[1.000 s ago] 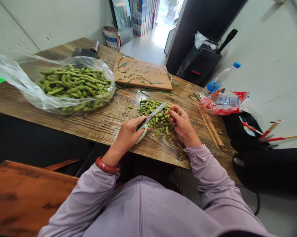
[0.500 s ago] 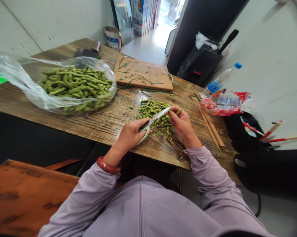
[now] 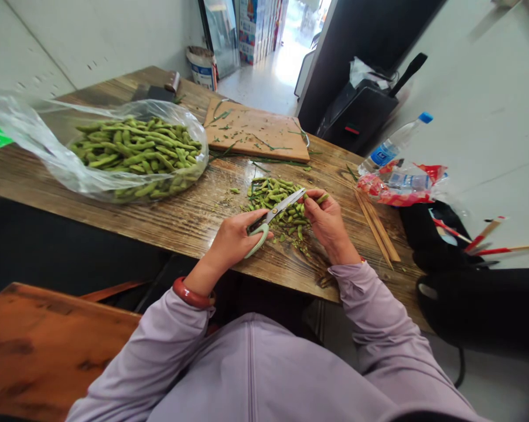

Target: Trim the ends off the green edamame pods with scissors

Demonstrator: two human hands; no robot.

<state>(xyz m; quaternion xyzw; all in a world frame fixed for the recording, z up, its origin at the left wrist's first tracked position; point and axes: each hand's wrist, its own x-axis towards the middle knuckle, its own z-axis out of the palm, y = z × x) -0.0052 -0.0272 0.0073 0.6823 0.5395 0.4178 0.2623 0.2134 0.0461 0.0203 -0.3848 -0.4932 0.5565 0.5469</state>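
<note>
Here, an edamame pod [image 3: 323, 198] by the scissors [image 3: 286, 204]

Your right hand [image 3: 330, 225] pinches the pod between thumb and fingers, above a pile of pods [image 3: 270, 190] on the wooden table [image 3: 176, 225]. Your left hand [image 3: 231, 237] curls tightly around the scissors. Beyond lies a cutting board [image 3: 253, 130].

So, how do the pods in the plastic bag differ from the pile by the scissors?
The bagged pods form a bigger heap; the loose pile is smaller. The bagged pods sit inside a clear plastic bag, while the loose pile lies on the wooden table. The loose pile is partly hidden behind the scissors; the bagged pods are off to their left. Both are green.
</note>
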